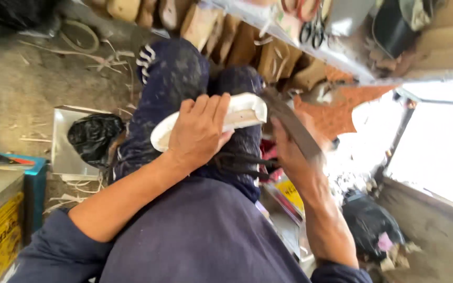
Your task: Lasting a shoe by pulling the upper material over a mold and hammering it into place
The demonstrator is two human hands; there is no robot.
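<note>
My left hand (197, 131) presses down on a white shoe sole (247, 110) that lies across my knees, fingers spread over its top. My right hand (289, 154) grips the handle end of a long dark blade (289, 123), whose edge meets the sole's right end. Dark blue trousers (174, 73) and a dark blue shirt fill the middle of the view. The grip of the right hand is partly blurred.
Wooden shoe lasts (237, 42) line the far side. A black plastic bag (93, 136) lies on a metal sheet at left, another black bag (368, 225) at lower right. Scissors (313, 29) hang at the top. A yellow-fronted box (3, 220) stands at the left edge.
</note>
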